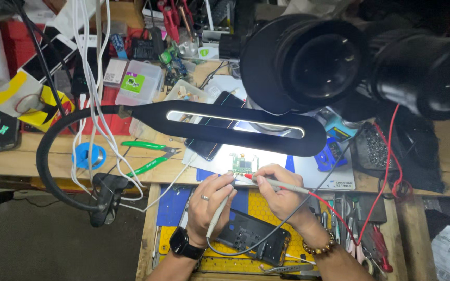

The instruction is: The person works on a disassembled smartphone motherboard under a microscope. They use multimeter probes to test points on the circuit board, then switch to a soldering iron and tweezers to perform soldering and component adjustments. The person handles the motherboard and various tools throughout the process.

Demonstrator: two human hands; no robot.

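My left hand (pixel 210 204), with a ring and a black wrist watch, holds a pale probe (pixel 217 217) whose tip reaches the small green circuit board (pixel 244 164). In my right hand (pixel 277 190), which wears a bead bracelet, is a second probe with a red tip (pixel 277 183) and a red lead (pixel 358 221); it also points at the board. The board lies on a white mat (pixel 316 171) under the black flat lamp head (pixel 235 126). A black phone frame (pixel 251 240) lies below my hands on a yellow and blue mat.
A black stereo microscope (pixel 339 57) hangs over the bench at the upper right. Green-handled pliers (pixel 147 156), white cables, a blue tape roll (pixel 88 155), plastic boxes and phones crowd the left. Tweezers and screwdrivers (pixel 358 234) lie at the right of the mat.
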